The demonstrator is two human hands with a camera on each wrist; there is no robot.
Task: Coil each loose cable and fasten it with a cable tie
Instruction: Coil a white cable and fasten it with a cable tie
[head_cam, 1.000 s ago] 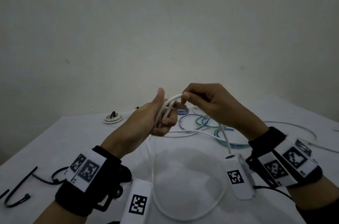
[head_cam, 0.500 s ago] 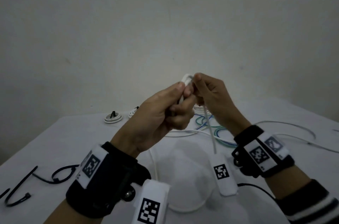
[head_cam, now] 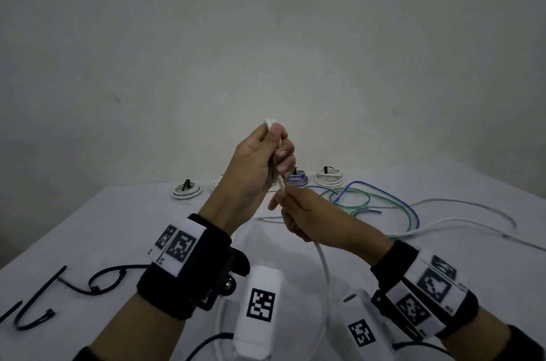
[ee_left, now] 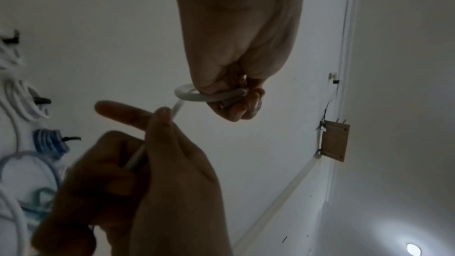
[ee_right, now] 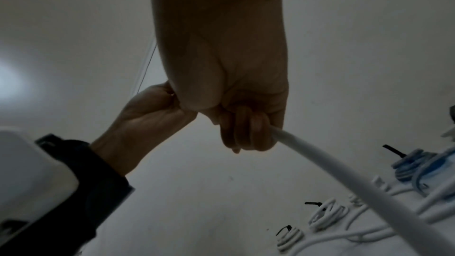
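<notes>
- The left hand [head_cam: 257, 165] is fisted around the small loops of the white cable [head_cam: 320, 257], held up above the table [head_cam: 88, 227]; one loop end pokes out above its fingers.
- Half a second ago both hands met at the top of the loops; now the right hand [head_cam: 301, 213] has dropped below the left and grips the free run of the same cable in curled fingers, index finger stretched out.
- In the left wrist view the cable rises out of the right hand straight into the ring held by the left hand, so the stretch between them looks fairly taut.
- My reading: one turn has just been laid in, and the right hand has slid down for fresh length to bring up as the next turn.
- The rest of the cable curves down from the right hand towards the near edge, so several turns seem left before a tie can go on.
- Black cable ties [head_cam: 97, 282] lie loose at the near left, untouched.
- At the far edge sit finished bundles [head_cam: 186, 190], each with a black tie.
- To the right, blue and green cables [head_cam: 384, 198] and another white cable [head_cam: 472, 222] still sprawl uncoiled.
</notes>
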